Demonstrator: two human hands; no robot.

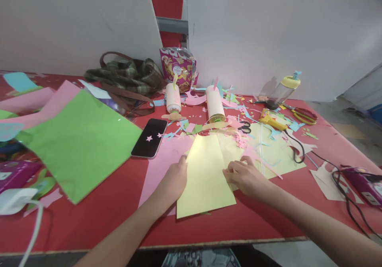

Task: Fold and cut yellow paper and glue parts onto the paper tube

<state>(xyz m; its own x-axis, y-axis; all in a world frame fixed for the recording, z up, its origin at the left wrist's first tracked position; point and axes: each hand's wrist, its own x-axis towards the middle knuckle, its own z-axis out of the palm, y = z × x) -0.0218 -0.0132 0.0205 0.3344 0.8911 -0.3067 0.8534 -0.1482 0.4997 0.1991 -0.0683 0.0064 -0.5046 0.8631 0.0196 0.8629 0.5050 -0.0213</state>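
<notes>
A pale yellow paper sheet (205, 175) lies on the red table (98, 215) in front of me. My left hand (174, 179) rests on its left edge with the fingers curled down onto the edge. My right hand (243, 175) presses on its right edge, fingers bent and pinching the paper. A pink sheet (162, 159) lies under the yellow one. Further yellow sheets (273, 149) spread out to the right, strewn with coloured paper scraps.
A black phone (149, 137) lies left of the sheets beside a large green sheet (79, 143). Two pink bottles (215, 104) lie behind, with black scissors (245, 127), a yellow glue gun (270, 120), red-yellow scissors (304, 115), a plaid bag (128, 76) and cables (349, 195) at right.
</notes>
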